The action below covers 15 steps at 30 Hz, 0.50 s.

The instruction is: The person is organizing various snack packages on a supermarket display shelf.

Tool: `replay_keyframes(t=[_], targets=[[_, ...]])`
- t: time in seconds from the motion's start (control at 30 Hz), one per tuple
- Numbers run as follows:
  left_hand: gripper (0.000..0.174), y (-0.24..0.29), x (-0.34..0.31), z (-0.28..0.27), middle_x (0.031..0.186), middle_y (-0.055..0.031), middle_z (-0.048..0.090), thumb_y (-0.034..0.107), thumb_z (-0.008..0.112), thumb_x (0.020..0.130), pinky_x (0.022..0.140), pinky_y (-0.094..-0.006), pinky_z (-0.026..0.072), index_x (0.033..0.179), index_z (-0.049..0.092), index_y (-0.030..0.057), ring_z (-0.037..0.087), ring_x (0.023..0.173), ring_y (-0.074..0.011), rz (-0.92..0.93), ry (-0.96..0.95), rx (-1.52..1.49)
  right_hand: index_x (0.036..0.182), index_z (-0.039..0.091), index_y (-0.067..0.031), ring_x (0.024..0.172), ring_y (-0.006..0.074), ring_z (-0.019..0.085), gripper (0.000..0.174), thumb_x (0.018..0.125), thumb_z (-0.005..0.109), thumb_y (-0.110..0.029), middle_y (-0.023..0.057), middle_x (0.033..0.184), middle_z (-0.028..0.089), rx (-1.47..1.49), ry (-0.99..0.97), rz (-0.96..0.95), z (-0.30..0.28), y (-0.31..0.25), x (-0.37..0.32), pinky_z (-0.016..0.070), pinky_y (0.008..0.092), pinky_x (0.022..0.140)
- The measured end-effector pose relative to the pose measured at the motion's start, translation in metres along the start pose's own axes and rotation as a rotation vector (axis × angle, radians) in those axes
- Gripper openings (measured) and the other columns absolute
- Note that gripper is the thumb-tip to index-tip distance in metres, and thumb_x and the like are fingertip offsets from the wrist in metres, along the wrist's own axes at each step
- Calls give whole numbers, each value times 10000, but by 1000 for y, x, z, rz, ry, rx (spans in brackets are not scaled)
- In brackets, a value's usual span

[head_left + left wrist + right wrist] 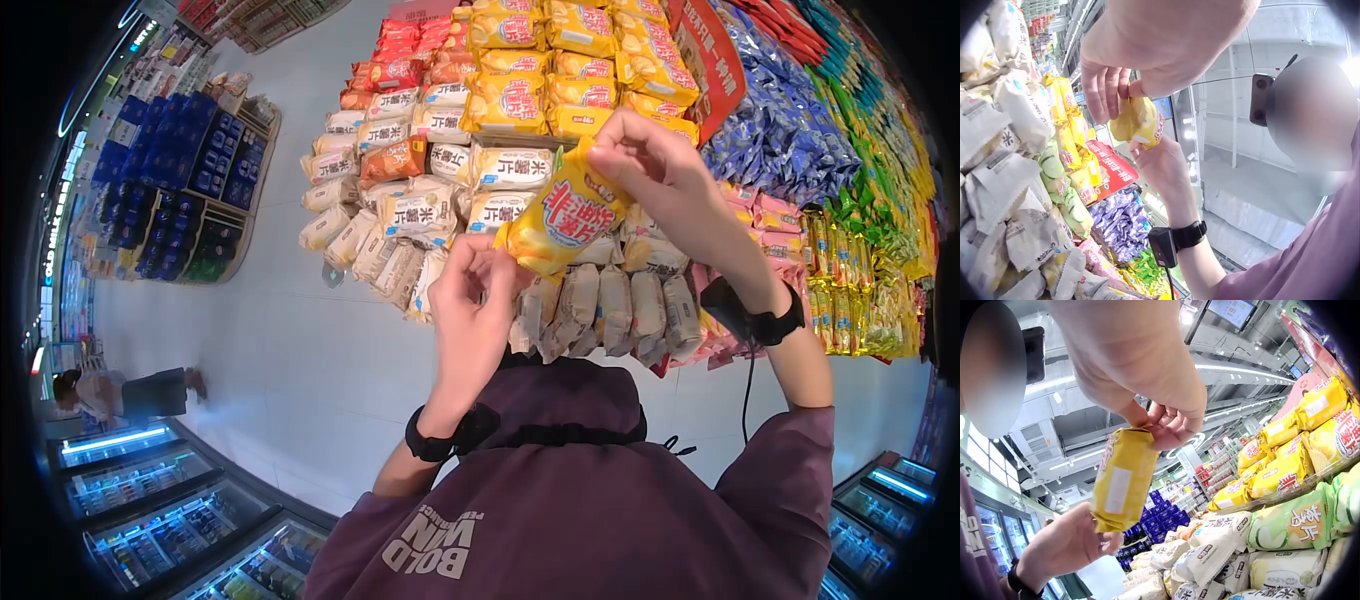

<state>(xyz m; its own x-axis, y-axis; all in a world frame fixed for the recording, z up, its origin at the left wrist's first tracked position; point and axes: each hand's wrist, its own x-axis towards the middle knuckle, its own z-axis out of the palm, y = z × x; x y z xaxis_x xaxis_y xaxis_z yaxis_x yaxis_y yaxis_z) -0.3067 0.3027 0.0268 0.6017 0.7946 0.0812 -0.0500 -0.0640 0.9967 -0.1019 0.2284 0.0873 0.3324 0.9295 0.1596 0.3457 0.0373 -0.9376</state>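
A yellow snack packet (pixel 568 218) is held up between both hands, above piled packets. My left hand (pixel 472 318) pinches its lower left end in the head view, and my right hand (pixel 665 180) pinches the upper right end. From the left wrist, the packet (pixel 1141 122) shows under the left hand's (pixel 1160 50) fingers, with the right hand (pixel 1163 172) at its far side. In the right wrist view a white label patch faces the camera on the packet (pixel 1124 481); the right hand (pixel 1141 375) grips its top, and the left hand (pixel 1069 540) holds its bottom end.
White packets (pixel 415 215) and stacked yellow packets (pixel 505 100) fill the display in front. A red sign (pixel 708 65) stands beside purple-blue packets (pixel 770 120). Dark blue goods (pixel 180 150) stand at far left. A person (pixel 120 393) is at lower left, near lit coolers (pixel 150 490).
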Motion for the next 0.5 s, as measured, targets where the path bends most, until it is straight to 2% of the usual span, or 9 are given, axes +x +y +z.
replay_keyframes(t=[0.03,0.07,0.17,0.2,0.3,0.37,0.43,0.5], targets=[[124,0,1,3,766,-59,630,98,487,1019,669,-246,487,988,538,-11,614,685,-110,1,-19,-22,876,548,-36,659,-4,430,220,979,610,-220,-47,732,503,-67,9,-17,-4,0,1,357,175,566],[119,-2,-1,4,746,-55,616,93,485,1019,647,-246,478,979,533,-8,598,655,-106,1,-41,-41,873,544,-36,575,10,426,241,974,611,-243,-42,663,477,-111,81,-224,-4,12,2,348,195,502],[96,4,-6,11,683,-32,554,66,480,1014,590,-248,452,953,511,-2,531,588,-89,24,-72,-100,872,542,-34,479,25,384,233,971,599,-238,-48,593,434,-89,100,6,-25,5,1,320,225,425],[81,6,-9,14,682,-31,553,57,487,1010,587,-239,452,959,513,-1,529,591,-81,40,-73,-141,872,548,-42,417,32,332,217,964,592,-234,-52,551,399,-100,140,-43,-28,13,3,267,250,372],[58,2,-11,19,700,-43,553,42,472,1011,612,-248,474,984,501,0,543,630,-92,68,-98,-288,879,555,-54,454,16,337,200,961,599,-232,-51,580,431,-61,106,14,-33,17,2,263,239,396],[69,-4,-13,19,734,-54,572,58,465,1015,653,-259,490,990,497,2,567,665,-104,66,-88,-358,884,555,-50,551,-3,364,206,964,602,-233,-73,643,450,20,71,14,-32,12,2,286,216,465],[99,3,-15,27,782,-67,600,87,453,1023,698,-273,497,999,497,1,591,699,-121,6,-11,-377,885,553,-41,611,-8,384,215,967,602,-233,-79,687,460,115,38,66,-31,3,0,311,206,511],[126,8,-15,35,822,-78,622,110,443,1028,734,-285,502,1005,499,0,610,721,-137,-61,12,-387,884,553,-35,640,-5,396,219,970,601,-231,-78,713,468,187,22,4,-25,2,1,320,207,534]])
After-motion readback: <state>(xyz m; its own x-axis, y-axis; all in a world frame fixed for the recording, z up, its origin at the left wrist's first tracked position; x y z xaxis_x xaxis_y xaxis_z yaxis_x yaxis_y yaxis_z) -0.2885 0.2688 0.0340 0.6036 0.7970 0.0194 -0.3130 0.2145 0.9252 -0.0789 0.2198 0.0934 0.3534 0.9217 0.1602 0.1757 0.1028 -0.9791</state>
